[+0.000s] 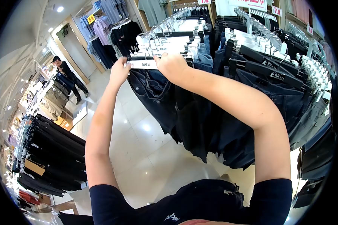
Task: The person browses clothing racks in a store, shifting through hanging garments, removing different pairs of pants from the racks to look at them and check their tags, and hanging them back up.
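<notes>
My left hand (120,71) pinches the left end of a white clip hanger (144,64) printed with dark letters. Dark trousers (150,90) hang down from it. Around the right end of the same hanger, my right hand (174,65) is closed, its fingers partly hidden behind the hanger. More white and black hangers with dark trousers crowd right behind and beside it on the rack, where blue jeans (202,58) also show.
A second packed row of black hangers (270,67) stands to the right. At lower left is a rack of black trousers (52,150). Shirts (101,30) hang by the back wall. A person in dark clothes (69,75) stands at far left. Pale tiled floor (135,142) lies between the racks.
</notes>
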`<state>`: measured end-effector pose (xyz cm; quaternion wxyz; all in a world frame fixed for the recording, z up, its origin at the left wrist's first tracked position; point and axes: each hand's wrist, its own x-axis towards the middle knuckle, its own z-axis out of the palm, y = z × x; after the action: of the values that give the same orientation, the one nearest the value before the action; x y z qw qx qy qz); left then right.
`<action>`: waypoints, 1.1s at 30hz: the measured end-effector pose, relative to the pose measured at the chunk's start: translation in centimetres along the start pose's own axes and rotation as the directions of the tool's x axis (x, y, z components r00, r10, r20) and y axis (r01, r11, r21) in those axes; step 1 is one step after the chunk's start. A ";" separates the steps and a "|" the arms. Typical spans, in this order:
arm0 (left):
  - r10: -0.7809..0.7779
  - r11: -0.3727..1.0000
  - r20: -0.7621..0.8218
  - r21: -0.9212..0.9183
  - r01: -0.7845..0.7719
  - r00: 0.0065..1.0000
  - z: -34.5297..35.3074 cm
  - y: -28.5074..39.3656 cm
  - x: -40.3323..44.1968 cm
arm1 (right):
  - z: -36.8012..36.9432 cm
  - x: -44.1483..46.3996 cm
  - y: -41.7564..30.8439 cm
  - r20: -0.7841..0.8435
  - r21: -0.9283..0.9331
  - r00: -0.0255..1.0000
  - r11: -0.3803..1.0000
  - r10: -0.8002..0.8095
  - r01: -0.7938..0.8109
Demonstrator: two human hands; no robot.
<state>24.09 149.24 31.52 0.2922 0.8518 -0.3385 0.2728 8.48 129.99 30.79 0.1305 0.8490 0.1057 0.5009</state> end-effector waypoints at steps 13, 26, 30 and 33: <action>0.026 0.984 0.070 -0.180 -0.013 0.997 5.1 7.4 0.1 | 2.2 -2.5 -0.4 0.044 -0.036 0.998 0.998 0.048 -0.046; -0.216 0.969 -0.395 -0.201 0.145 0.893 9.8 8.6 3.0 | -7.7 -34.6 -1.8 0.414 0.344 0.891 0.874 0.187 -0.343; -0.219 0.973 -0.405 -0.160 0.167 0.888 10.4 9.0 3.8 | -12.6 -44.3 0.1 0.627 -0.002 0.505 0.649 0.593 -0.760; -0.254 0.966 -0.432 -0.166 0.200 0.865 11.4 9.3 4.2 | -15.9 -48.0 -0.8 0.538 -0.333 0.086 0.304 0.839 -0.893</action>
<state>22.88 134.11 29.52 0.4416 0.7809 -0.1742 0.4060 -28.36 117.67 -1.56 -0.1978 0.8589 -0.4451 0.1581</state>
